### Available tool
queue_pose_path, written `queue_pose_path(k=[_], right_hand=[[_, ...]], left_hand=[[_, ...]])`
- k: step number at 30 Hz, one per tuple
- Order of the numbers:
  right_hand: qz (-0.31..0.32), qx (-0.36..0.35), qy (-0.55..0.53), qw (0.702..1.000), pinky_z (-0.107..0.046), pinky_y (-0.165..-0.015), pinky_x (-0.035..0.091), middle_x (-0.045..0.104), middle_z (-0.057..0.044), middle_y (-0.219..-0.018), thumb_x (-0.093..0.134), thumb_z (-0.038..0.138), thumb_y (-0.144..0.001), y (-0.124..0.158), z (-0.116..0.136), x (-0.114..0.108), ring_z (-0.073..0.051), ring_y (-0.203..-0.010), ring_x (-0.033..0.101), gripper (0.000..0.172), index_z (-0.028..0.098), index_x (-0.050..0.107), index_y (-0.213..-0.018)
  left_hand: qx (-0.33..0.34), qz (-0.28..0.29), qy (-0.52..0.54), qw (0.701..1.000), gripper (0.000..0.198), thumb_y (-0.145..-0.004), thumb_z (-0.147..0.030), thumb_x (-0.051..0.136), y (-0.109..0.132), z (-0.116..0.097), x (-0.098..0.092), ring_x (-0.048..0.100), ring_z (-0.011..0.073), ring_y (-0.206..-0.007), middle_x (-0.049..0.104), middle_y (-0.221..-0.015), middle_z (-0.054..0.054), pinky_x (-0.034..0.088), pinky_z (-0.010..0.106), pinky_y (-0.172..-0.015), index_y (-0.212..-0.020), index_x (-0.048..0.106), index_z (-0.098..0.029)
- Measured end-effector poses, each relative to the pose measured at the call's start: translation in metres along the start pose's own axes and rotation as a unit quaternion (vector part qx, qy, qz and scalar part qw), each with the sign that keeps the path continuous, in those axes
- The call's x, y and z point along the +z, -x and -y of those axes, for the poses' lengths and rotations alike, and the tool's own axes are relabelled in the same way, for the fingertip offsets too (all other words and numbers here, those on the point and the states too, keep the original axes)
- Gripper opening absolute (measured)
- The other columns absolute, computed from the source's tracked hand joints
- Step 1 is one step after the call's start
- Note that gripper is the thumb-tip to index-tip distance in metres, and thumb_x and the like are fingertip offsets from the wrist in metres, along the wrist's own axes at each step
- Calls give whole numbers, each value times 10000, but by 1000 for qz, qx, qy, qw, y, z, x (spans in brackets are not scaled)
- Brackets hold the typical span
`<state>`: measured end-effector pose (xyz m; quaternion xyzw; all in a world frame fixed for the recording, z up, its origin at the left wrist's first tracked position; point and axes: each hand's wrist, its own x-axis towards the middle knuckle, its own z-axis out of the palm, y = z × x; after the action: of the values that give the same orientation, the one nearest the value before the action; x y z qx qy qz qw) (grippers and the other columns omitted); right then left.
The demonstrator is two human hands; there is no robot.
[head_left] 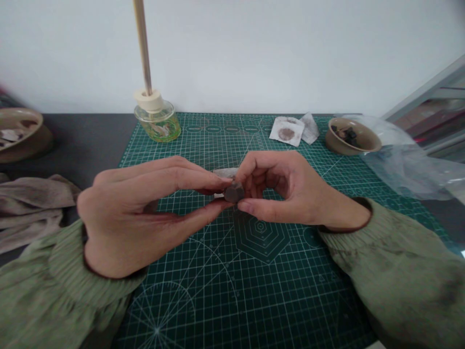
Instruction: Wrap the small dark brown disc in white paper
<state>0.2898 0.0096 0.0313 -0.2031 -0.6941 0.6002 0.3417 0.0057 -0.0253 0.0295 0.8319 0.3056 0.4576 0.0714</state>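
My left hand (145, 208) and my right hand (283, 189) meet above the middle of a green cutting mat (261, 291). Both pinch a small dark round piece (233, 193) between thumb and fingertips. The fingers of both hands are closed around it. A pale flat scrap (225, 172) shows just behind the fingertips; whether a hand holds it I cannot tell. Green ribbed sleeves cover both forearms.
A glass bottle (157, 121) with a tall stick stands at the mat's far left. White wipes (290, 130) and a tan bowl (352, 136) with dark bits lie far right, beside clear plastic (410, 165). A second bowl (18, 131) and a grey cloth (32, 203) lie at left.
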Motion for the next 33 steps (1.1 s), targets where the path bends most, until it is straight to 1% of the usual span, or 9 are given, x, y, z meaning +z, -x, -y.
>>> queue_pose_path(k=[4, 7, 10, 12, 16, 19, 23, 27, 33], right_hand=[[2, -11, -19, 1000, -188, -646, 606, 872, 11, -867, 1159, 129, -900, -1, -1, 1, -123, -732, 790, 352, 166, 879, -1110], [-4, 3, -43, 999, -168, -579, 575, 846, 20, -850, 1114, 180, -985, -1, 1, 3, -98, -660, 751, 266, 163, 862, -1070], [-11, 19, -51, 998, -163, -530, 545, 831, 23, -842, 1090, 235, -1028, -2, 1, 4, -90, -616, 729, 248, 163, 854, -1053], [-12, 14, -40, 999, -170, -544, 549, 833, 22, -827, 1125, 227, -982, -2, 1, 3, -97, -627, 729, 281, 164, 859, -1047], [-8, -1, -12, 1000, -192, -627, 579, 868, 7, -848, 1166, 161, -894, -3, 1, 2, -118, -703, 767, 344, 162, 871, -1071], [-7, 4, -6, 1000, -203, -635, 574, 863, 9, -844, 1157, 178, -910, -2, 2, 2, -121, -709, 768, 335, 163, 862, -1069], [-4, 0, -2, 1000, -211, -631, 574, 865, 5, -859, 1156, 247, -931, -2, 2, 2, -125, -716, 771, 334, 174, 858, -1065], [-2, -6, -3, 1000, -207, -637, 591, 875, 2, -861, 1154, 210, -922, -2, 2, 1, -131, -727, 791, 325, 175, 865, -1064], [-5, 13, -5, 1000, -219, -644, 607, 877, 3, -870, 1169, 246, -907, -1, 5, 2, -128, -722, 772, 348, 179, 859, -1051]], left_hand=[[-10, 5, -3, 1000, 105, -1171, -311, 938, 1, -1, -1, 934, 222, -850, 978, -1174, -46, 858, 387, -760, -1223, 942, -402], [-7, -8, -3, 1000, 124, -1152, -312, 947, 4, 1, 0, 934, 239, -828, 978, -1149, -39, 865, 403, -749, -1221, 957, -414], [-5, -8, -4, 1000, 147, -1136, -302, 961, 5, 3, 2, 931, 237, -814, 979, -1146, -39, 871, 403, -761, -1225, 960, -419], [-2, -2, -2, 1000, 154, -1137, -302, 966, 5, 3, 2, 935, 232, -824, 981, -1160, -42, 871, 394, -773, -1236, 957, -421], [7, 2, -3, 1000, 149, -1147, -305, 961, 2, 3, 1, 944, 228, -850, 981, -1172, -47, 858, 369, -759, -1240, 953, -421], [5, 3, -10, 1000, 128, -1148, -322, 965, 2, 3, 1, 942, 222, -847, 980, -1170, -50, 855, 361, -753, -1239, 949, -411], [-10, 4, -14, 1000, 108, -1151, -361, 960, 3, 2, 0, 940, 242, -838, 978, -1161, -43, 863, 396, -738, -1238, 951, -425], [-11, 9, -8, 1000, 97, -1164, -332, 947, 4, 1, -1, 937, 231, -859, 976, -1164, -29, 860, 377, -756, -1234, 946, -399], [-27, 10, 2, 1000, 97, -1166, -346, 940, 5, 0, 0, 934, 242, -847, 973, -1157, -26, 866, 412, -765, -1239, 956, -408]])
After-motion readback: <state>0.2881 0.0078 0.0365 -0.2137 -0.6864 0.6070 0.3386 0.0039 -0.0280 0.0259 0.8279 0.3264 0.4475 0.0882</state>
